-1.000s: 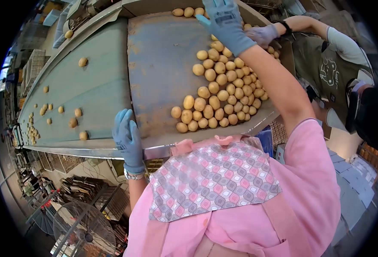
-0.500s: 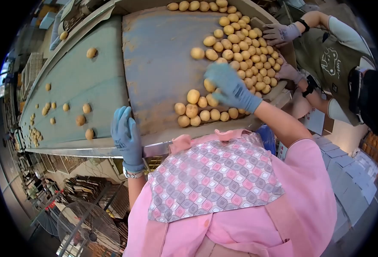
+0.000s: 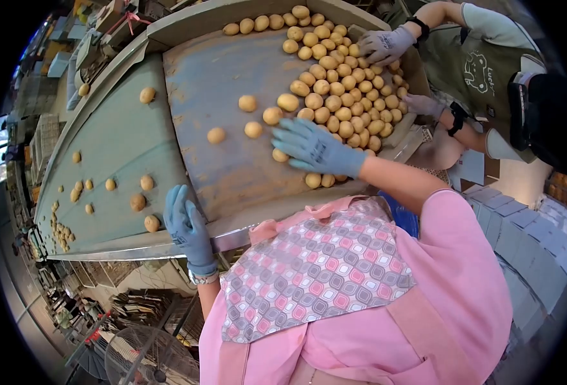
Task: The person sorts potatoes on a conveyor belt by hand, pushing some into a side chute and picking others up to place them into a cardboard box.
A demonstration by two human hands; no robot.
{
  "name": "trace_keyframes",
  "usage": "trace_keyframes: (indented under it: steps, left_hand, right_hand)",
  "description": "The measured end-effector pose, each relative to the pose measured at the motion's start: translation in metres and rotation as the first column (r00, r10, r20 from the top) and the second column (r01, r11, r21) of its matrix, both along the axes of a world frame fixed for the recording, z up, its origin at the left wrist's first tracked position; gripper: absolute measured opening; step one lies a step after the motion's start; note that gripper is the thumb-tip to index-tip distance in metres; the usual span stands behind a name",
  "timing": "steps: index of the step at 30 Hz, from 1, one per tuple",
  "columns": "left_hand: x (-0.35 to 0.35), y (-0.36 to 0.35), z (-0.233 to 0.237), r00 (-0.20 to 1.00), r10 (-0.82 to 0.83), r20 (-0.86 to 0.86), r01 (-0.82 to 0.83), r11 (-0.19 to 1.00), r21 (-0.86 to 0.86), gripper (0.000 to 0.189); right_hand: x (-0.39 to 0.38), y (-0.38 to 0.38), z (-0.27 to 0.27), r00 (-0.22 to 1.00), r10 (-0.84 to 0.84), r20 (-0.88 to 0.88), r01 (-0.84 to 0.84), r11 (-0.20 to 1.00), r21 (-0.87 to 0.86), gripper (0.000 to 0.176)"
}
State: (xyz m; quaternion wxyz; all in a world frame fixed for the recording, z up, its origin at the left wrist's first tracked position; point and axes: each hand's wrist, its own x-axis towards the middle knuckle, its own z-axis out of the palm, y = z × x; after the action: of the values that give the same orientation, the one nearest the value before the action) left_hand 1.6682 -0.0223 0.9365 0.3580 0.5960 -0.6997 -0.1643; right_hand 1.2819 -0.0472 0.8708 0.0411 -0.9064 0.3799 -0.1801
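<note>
My right hand (image 3: 315, 149), in a blue glove, lies flat with fingers stretched at the near left side of a dense heap of potatoes (image 3: 348, 114). Its fingertips are close to a potato (image 3: 272, 115), and another potato (image 3: 280, 154) sits just below them; whether any lies under the palm is hidden. Loose potatoes, such as one on the bare blue-grey surface (image 3: 247, 103), are spread left of this hand. My left hand (image 3: 189, 224), also gloved, rests open on the metal edge (image 3: 232, 239) of the sorting table, with nothing in it.
Across the heap, a co-worker's gloved hand (image 3: 386, 46) touches potatoes, with their other hand (image 3: 425, 104) at the right rim. A green conveyor belt (image 3: 120, 147) on the left carries scattered potatoes. A fan (image 3: 148, 353) stands lower left; stacked boxes (image 3: 527, 256) are at right.
My right hand has swept left and its fingers have straightened. Several potatoes now lie farther left on the surface. The co-worker's upper hand has moved onto the heap. My left hand stays on the edge.
</note>
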Motion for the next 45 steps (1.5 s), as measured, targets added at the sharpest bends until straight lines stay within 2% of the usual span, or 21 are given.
trace_keyframes:
  steps: [5, 8, 9, 12, 15, 18, 19, 22, 23, 27, 30, 31, 33, 34, 35, 36, 38, 40, 41, 44, 45]
  left_hand:
    - [-0.001, -0.002, 0.006, 1.000, -0.003, -0.019, 0.004, 1.000, 0.028, 0.035]
    - [0.003, -0.002, 0.007, 0.999, -0.037, -0.004, 0.037, 0.999, 0.020, 0.034]
    - [0.003, -0.002, 0.007, 0.999, -0.049, 0.003, 0.049, 0.999, 0.009, 0.034]
    - [0.006, -0.004, 0.011, 0.998, -0.062, 0.030, 0.062, 0.998, 0.007, 0.034]
    - [0.006, -0.002, 0.015, 0.999, -0.046, 0.022, 0.046, 0.999, 0.016, 0.034]
    - [0.010, -0.002, 0.018, 0.997, -0.048, 0.059, 0.047, 0.999, 0.009, 0.033]
    - [0.010, -0.003, 0.018, 0.996, -0.050, 0.069, 0.051, 0.999, -0.008, 0.033]
    - [0.011, -0.003, 0.021, 0.995, -0.060, 0.080, 0.062, 0.998, -0.021, 0.032]
    - [0.011, -0.001, 0.025, 0.996, -0.063, 0.067, 0.064, 0.998, -0.007, 0.032]
    - [0.014, -0.001, 0.027, 0.995, -0.072, 0.072, 0.071, 0.997, 0.013, 0.033]
    - [0.016, 0.003, 0.036, 0.984, -0.040, 0.173, 0.045, 0.999, -0.028, 0.036]
    - [0.017, 0.000, 0.041, 0.976, -0.019, 0.215, 0.035, 0.997, -0.072, 0.038]
    - [0.017, 0.004, 0.042, 0.952, 0.114, 0.285, -0.080, 0.988, -0.130, 0.045]
    - [0.022, 0.006, 0.041, 0.949, 0.147, 0.279, -0.126, 0.988, -0.091, 0.051]
    - [0.025, 0.006, 0.035, 0.951, 0.169, 0.261, -0.161, 0.986, -0.051, 0.056]
    - [0.028, 0.006, 0.028, 0.952, 0.174, 0.253, -0.169, 0.985, -0.040, 0.059]
    - [0.034, 0.006, 0.030, 0.960, 0.137, 0.244, -0.148, 0.989, 0.027, 0.061]
    - [0.039, 0.004, 0.023, 0.958, 0.129, 0.255, -0.128, 0.992, -0.021, 0.062]
    - [0.032, 0.002, 0.039, 0.967, 0.073, 0.243, -0.065, 0.997, -0.040, 0.061]
    - [0.023, 0.001, 0.067, 0.961, -0.035, 0.273, 0.038, 0.999, -0.004, 0.062]
    - [0.022, 0.000, 0.069, 0.956, -0.058, 0.288, 0.055, 0.998, 0.019, 0.064]
  right_hand:
    - [-0.057, 0.066, 0.036, 0.999, -0.036, -0.015, 0.037, 0.988, 0.150, 0.040]
    - [-0.077, 0.095, 0.039, 0.934, -0.355, 0.045, 0.315, 0.877, 0.363, 0.035]
    - [-0.082, 0.102, 0.034, 0.916, -0.398, 0.042, 0.365, 0.873, 0.323, 0.032]
    - [-0.084, 0.111, 0.025, 0.841, -0.530, 0.109, 0.456, 0.803, 0.384, 0.027]
    - [-0.079, 0.102, 0.025, 0.838, -0.540, 0.072, 0.493, 0.808, 0.321, 0.026]
    - [-0.063, 0.076, 0.043, 0.785, -0.575, 0.232, 0.510, 0.811, 0.286, 0.026]
    - [-0.066, 0.072, 0.031, 0.800, -0.589, 0.110, 0.537, 0.786, 0.307, 0.036]
    - [-0.036, 0.050, 0.032, 0.838, -0.504, 0.210, 0.465, 0.860, 0.210, 0.047]
    - [-0.030, 0.052, 0.028, 0.899, -0.436, -0.048, 0.438, 0.887, 0.147, 0.062]
    - [-0.009, 0.016, 0.010, 0.911, -0.405, -0.080, 0.411, 0.906, 0.102, 0.072]
    - [0.011, -0.004, 0.016, 0.824, -0.566, 0.006, 0.563, 0.820, 0.105, 0.071]
    - [0.018, -0.002, 0.020, 0.826, -0.550, 0.123, 0.549, 0.835, 0.049, 0.064]
    - [0.013, 0.013, 0.014, 0.883, -0.391, 0.259, 0.373, 0.920, 0.118, 0.062]
    - [0.006, 0.021, 0.038, 0.911, -0.232, 0.341, 0.191, 0.970, 0.150, 0.057]
    - [-0.005, 0.037, 0.026, 0.957, -0.199, 0.210, 0.173, 0.976, 0.136, 0.052]
    - [-0.014, 0.054, 0.046, 0.951, -0.218, 0.220, 0.178, 0.966, 0.190, 0.050]
    - [-0.030, 0.086, 0.066, 0.952, -0.295, -0.086, 0.307, 0.923, 0.231, 0.046]
    - [-0.053, 0.114, 0.059, 0.865, -0.488, 0.115, 0.446, 0.854, 0.268, 0.041]
    - [-0.062, 0.123, 0.063, 0.880, -0.461, 0.110, 0.454, 0.887, 0.082, 0.034]
    - [-0.072, 0.141, 0.062, 0.852, -0.522, -0.031, 0.519, 0.836, 0.181, 0.031]
    - [-0.066, 0.140, 0.067, 0.783, -0.622, 0.006, 0.600, 0.757, 0.261, 0.028]
